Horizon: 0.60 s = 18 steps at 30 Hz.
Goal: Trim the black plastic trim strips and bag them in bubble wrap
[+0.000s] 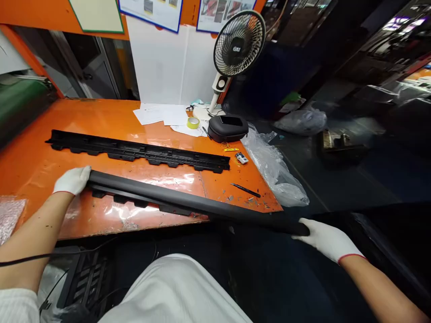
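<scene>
A long black plastic trim strip [175, 198] stretches between my two white-gloved hands, its right part reaching past the table's edge. Tabs stick out along its near side. My left hand [72, 180] grips the left end above the orange table. At the far right end my right hand [325, 237] is closed around the strip, out beyond the table. A second black trim strip [141, 151] of similar length lies on the table behind the first, its ribbed side showing.
The orange table [101, 112] bears papers [161, 114], yellow tape [193, 123], a black case [227, 128], a pen [245, 190] and small scraps. A fan [239, 42] stands at the back. Clear plastic wrap [274, 166] hangs at the right edge.
</scene>
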Motion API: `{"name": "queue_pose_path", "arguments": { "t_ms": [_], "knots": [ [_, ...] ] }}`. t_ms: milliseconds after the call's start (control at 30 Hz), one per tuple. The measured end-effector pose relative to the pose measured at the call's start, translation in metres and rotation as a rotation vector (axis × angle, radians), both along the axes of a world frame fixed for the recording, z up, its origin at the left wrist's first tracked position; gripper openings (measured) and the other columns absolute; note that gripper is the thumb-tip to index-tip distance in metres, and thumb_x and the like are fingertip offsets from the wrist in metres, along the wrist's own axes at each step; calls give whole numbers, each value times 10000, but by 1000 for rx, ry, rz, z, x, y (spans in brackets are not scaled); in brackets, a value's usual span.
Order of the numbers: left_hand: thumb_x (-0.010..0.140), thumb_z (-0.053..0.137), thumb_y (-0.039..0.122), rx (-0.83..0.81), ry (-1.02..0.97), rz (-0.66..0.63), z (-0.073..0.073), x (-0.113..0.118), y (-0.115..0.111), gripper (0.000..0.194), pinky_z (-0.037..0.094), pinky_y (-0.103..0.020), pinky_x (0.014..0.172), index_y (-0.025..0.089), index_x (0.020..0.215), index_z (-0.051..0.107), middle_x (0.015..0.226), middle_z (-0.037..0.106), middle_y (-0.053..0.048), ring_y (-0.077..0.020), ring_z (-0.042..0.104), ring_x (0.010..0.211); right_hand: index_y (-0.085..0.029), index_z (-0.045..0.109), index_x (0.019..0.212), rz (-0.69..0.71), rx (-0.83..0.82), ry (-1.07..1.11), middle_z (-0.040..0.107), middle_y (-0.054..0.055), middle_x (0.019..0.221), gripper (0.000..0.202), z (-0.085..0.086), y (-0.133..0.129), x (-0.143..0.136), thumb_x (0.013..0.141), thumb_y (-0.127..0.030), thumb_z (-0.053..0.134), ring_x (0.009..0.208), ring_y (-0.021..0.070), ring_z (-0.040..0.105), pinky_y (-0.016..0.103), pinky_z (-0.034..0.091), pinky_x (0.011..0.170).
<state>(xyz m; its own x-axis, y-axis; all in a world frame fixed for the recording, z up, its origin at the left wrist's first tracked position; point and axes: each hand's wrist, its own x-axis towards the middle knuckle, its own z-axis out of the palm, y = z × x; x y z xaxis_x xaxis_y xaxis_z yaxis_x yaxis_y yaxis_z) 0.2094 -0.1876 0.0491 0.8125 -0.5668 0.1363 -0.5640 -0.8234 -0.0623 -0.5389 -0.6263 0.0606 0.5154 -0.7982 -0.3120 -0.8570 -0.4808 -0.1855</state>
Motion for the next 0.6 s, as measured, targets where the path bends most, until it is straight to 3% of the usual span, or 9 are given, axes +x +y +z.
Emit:
{"name": "queue_pose_path", "arguments": {
  "t_ms": [67,100,133,200,267,367,433,500,600],
  "knots": [
    [1115,168,498,-51,-86,111,10,-11,-7,698,483,-407,1108,158,1263,760,1331,817,-91,-278,691,1185,-313,765,837,70,-45,2,827,124,843,185,-2,10,17,835,-498,775,776,408,804,477,557,664],
    [1117,171,512,-113,-126,91,15,-21,-15,711,464,-437,1162,145,1355,732,1438,777,-112,-300,670,1288,-313,768,858,115,-87,6,833,100,859,222,-3,20,31,879,-533,754,787,385,807,443,546,655],
    [1119,184,537,-180,-146,2,18,-35,-25,729,439,-456,1212,129,1445,693,1530,728,-133,-317,634,1389,-308,770,877,158,-147,16,838,83,883,258,-3,31,51,925,-558,725,810,364,810,413,534,656],
    [1104,279,627,-220,-58,-327,20,-70,-52,764,418,-446,1256,114,1534,647,1575,694,-169,-332,602,1475,-285,774,897,261,-307,66,840,82,918,296,-5,61,98,981,-560,703,853,341,806,377,513,682],
    [1036,505,703,-46,169,-661,13,-111,-78,733,492,-415,1173,181,1518,687,1475,753,-170,-349,679,1380,-243,796,930,377,-407,101,832,115,913,277,-8,91,149,1026,-486,705,880,333,805,367,508,734],
    [959,781,582,212,340,-820,-10,-156,-99,504,564,-373,988,283,1365,786,1239,832,-126,-328,771,1155,-224,824,951,662,-248,99,842,113,943,275,-8,116,214,1045,-471,748,910,302,809,339,512,789],
    [953,840,455,255,349,-833,-28,-170,-100,321,573,-360,942,285,1225,827,1165,841,-113,-306,788,1074,-248,838,942,760,-62,59,849,76,945,337,-7,111,249,1093,-510,689,909,274,808,319,518,787],
    [969,841,376,216,333,-854,-44,-176,-94,259,583,-359,936,271,1205,830,1209,835,-120,-296,791,1075,-268,859,1058,730,15,-32,868,61,1063,371,-5,90,285,1155,-494,581,1012,263,812,311,543,853],
    [994,828,352,143,313,-879,-59,-181,-82,296,603,-363,947,259,1275,819,1291,820,-134,-295,791,1126,-200,755,1468,558,-120,-145,779,134,1478,405,-5,46,350,1165,-369,545,1348,296,725,342,522,1102]
  ]
}}
